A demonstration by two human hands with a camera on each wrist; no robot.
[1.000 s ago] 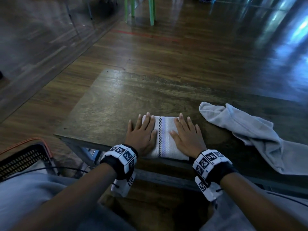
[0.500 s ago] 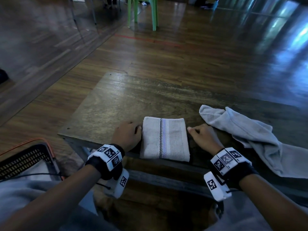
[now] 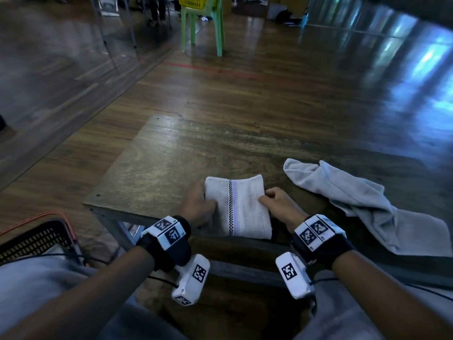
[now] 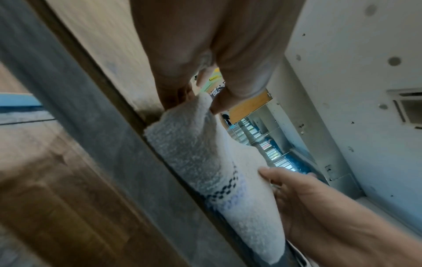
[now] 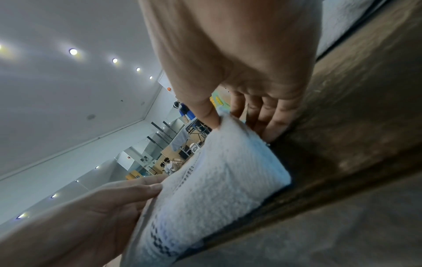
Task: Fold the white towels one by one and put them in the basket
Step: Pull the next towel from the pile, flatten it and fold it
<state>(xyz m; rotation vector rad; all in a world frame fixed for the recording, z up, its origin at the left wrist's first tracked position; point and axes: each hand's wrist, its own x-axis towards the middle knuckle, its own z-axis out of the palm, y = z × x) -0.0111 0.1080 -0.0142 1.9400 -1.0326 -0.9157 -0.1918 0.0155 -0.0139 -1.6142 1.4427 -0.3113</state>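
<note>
Head view: low wooden table (image 3: 171, 153) on a wood floor, seen from above.
Folded towel (image 3: 239, 209): white, with a checkered stripe; at the table's near edge, between both hands, its near end at the edge.
Left hand (image 3: 198, 204): at the towel's left side, thumb on top, fingers tucked beneath, pinching the edge.
Right hand (image 3: 279, 202): at the right side, thumb (image 5: 205, 112) pressing the top, fingers (image 5: 262, 115) together below, pinching the edge.
Unfolded towel (image 3: 362, 204): crumpled, greyish-white, on the table's right part, apart from the folded one.
Basket (image 3: 36, 239): black mesh, orange rim, low left beside the table.
Green plastic chair (image 3: 203, 25): far back, a yellow basket (image 3: 193, 1) on its seat.
</note>
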